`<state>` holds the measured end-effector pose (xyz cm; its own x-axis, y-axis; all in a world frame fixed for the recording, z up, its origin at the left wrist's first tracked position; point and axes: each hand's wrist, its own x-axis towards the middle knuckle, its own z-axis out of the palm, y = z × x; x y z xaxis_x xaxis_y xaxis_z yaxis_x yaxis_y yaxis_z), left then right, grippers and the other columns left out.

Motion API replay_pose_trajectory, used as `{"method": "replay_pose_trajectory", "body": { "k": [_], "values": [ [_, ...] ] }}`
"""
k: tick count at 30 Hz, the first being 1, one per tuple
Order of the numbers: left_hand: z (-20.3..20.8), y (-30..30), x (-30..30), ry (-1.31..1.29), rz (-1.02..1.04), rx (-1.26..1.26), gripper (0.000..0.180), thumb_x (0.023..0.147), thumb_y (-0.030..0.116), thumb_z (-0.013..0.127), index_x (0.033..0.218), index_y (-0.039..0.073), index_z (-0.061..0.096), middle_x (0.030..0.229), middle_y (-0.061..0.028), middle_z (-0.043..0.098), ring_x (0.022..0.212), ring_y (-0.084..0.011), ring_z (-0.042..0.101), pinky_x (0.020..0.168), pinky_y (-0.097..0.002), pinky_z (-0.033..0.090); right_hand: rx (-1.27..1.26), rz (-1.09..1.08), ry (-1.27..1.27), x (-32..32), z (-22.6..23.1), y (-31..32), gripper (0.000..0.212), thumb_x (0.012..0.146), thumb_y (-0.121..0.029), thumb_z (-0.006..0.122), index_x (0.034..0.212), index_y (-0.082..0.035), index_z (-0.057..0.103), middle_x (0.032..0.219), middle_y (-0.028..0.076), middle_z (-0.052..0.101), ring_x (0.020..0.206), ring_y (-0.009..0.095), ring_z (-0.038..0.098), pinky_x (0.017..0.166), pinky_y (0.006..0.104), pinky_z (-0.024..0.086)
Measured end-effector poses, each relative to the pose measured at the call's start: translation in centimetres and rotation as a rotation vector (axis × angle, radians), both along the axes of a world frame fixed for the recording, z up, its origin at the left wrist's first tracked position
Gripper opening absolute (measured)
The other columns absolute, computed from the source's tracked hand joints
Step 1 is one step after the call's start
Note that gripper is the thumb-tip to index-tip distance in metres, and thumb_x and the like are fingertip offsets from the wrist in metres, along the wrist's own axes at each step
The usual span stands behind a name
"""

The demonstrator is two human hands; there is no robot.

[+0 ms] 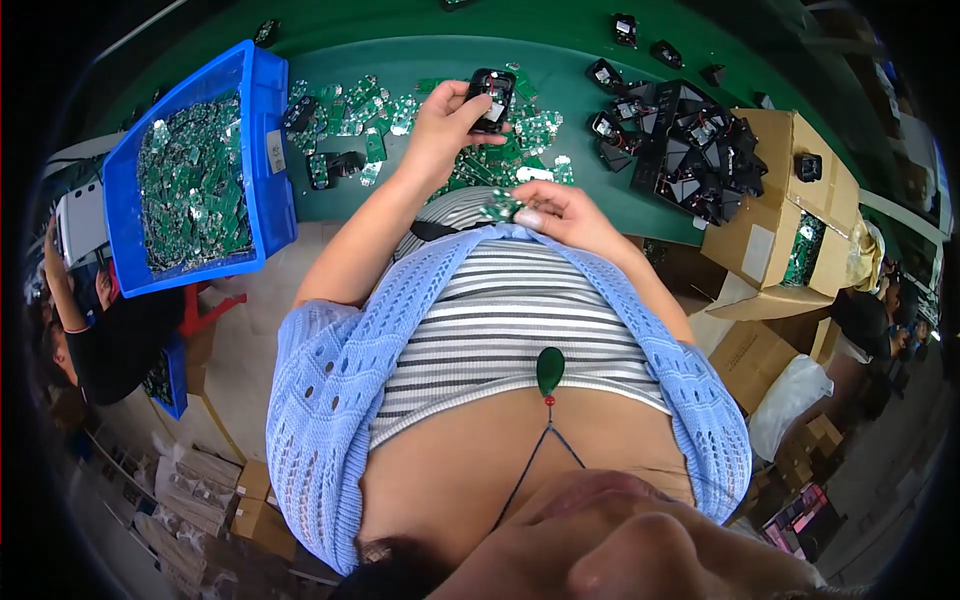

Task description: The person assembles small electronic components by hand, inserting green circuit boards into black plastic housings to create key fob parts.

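My left hand (447, 125) grips a black plastic housing (491, 98), its open side up, with a white part and a bit of red inside. The thumb rests on its inner face. Close to my body, at the table's near edge, my right hand (563, 212) is closed on small green circuit boards (499, 207); how many is unclear. Under and around my left hand lie many loose green circuit boards (540, 135). More black housings (322, 170) lie at the left of this spread.
A tilted blue bin (268, 205) full of green boards stands at the left. To the right, black housings (705, 140) are heaped beside a cardboard box (765, 225) that also holds boards. Several housings (625, 30) sit farther back. Another person (110, 335) is at the far left.
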<state>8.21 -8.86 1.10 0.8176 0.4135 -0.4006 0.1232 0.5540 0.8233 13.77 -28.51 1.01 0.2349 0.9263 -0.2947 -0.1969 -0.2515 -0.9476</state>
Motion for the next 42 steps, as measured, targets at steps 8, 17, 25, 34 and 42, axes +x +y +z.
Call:
{"method": "replay_pose_trajectory", "body": {
  "k": [8,17,25,34,42],
  "values": [
    [3.6,-0.8,-2.0,-0.221,-0.304,0.074,0.021,0.086,0.008,0.053,0.106,0.003,0.052,0.106,-0.0079,0.057,0.081,-0.0181,0.061,0.06,-0.0265,0.052,0.166,-0.657,0.25,2.2,2.3,2.9,0.017,0.083,-0.001,0.054,0.101,-0.003,0.053,0.093,0.005,0.058,0.074,0.012,0.057,0.067,0.0227,0.048],
    [2.5,-0.8,-2.2,-0.087,-0.383,0.64,0.021,0.081,0.01,0.061,0.099,0.003,0.054,0.075,-0.0013,0.061,0.069,-0.0078,0.058,0.058,-0.0232,0.046,0.128,-0.493,-0.212,3.6,3.3,3.1,0.025,0.084,-0.011,0.06,0.107,-0.002,0.054,0.085,0.002,0.054,0.072,0.007,0.052,0.063,0.0206,0.046],
    [1.3,-0.4,-1.3,-0.121,-0.066,0.353,0.019,0.083,0.01,0.059,0.095,0.0,0.049,0.087,-0.007,0.058,0.064,-0.0111,0.06,0.053,-0.0213,0.045,0.079,-0.579,-0.133,5.1,5.2,2.9,0.014,0.082,-0.003,0.057,0.094,0.004,0.054,0.085,0.007,0.061,0.067,0.011,0.058,0.062,0.0208,0.049],
    [2.0,-1.1,-0.7,-0.155,0.028,0.45,0.017,0.083,0.001,0.055,0.097,-0.002,0.047,0.091,-0.008,0.057,0.074,-0.0094,0.059,0.06,-0.0212,0.048,0.455,-0.539,-0.078,0.9,7.2,4.1,0.022,0.079,0.001,0.061,0.098,0.001,0.05,0.092,0.008,0.053,0.074,0.012,0.055,0.061,0.023,0.048],
    [2.5,-1.4,-0.6,-0.173,0.045,0.412,0.017,0.082,-0.001,0.054,0.097,-0.002,0.046,0.092,-0.0078,0.056,0.076,-0.0094,0.059,0.062,-0.021,0.048,0.394,-0.539,-0.083,0.9,6.6,4.7,0.024,0.079,-0.001,0.063,0.097,0.0,0.047,0.081,0.005,0.056,0.069,0.008,0.053,0.056,0.0192,0.045]
  ]
}}
